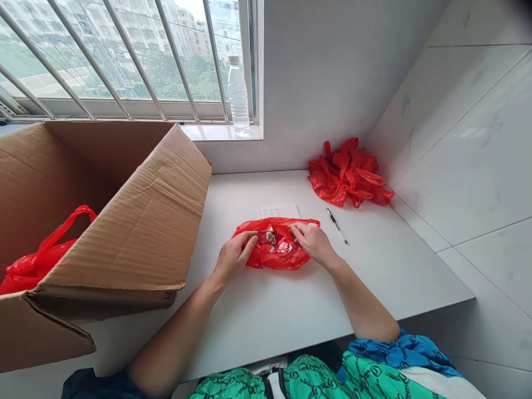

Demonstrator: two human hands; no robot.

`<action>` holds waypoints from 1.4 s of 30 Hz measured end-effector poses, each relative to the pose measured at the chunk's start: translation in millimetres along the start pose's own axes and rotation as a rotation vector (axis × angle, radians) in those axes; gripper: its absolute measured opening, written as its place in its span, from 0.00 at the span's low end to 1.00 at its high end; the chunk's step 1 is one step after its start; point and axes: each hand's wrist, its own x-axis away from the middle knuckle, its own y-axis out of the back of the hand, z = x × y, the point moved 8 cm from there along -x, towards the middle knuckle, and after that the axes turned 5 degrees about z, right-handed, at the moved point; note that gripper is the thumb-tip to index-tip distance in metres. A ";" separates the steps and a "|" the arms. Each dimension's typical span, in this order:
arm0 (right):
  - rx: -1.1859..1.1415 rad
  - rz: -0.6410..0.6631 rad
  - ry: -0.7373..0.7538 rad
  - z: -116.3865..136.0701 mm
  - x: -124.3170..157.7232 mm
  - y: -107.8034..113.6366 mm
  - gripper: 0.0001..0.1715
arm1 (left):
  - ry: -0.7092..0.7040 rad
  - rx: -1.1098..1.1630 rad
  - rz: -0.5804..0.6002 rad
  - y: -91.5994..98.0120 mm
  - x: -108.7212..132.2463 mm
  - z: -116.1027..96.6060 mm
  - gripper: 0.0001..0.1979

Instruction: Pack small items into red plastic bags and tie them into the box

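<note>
An opened red plastic bag [272,261] lies on the white table in front of me. Inside it are small wrapped packets; a dark red one [269,236] with a pale print is on the left, and a red-and-white one [286,246] lies beside it. My left hand [233,255] is closed in a pinch at the bag's left side, its fingertips right by the dark red packet; whether they touch that packet I cannot tell. On the other side, my right hand [316,243] pinches the bag's upper right rim, partly covering what is under the fingers.
A large open cardboard box [137,221] stands on the left, with a tied red bag [39,263] in it. A printed paper [279,211] lies behind the opened bag, a pen [336,225] to its right. Red bags [347,174] are heaped at the back; a water bottle [238,100] stands on the windowsill.
</note>
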 end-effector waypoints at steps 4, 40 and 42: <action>0.227 -0.049 0.025 -6.9 0.1 15.9 0.11 | -0.003 -0.150 0.039 -4.8 0.7 1.4 0.18; -0.412 0.167 0.012 5.0 9.8 15.8 0.16 | 0.015 -0.258 0.007 -4.0 -1.7 9.5 0.17; -0.539 0.230 -0.007 4.5 10.5 9.7 0.17 | -0.021 -0.267 -0.070 2.3 -0.8 2.0 0.16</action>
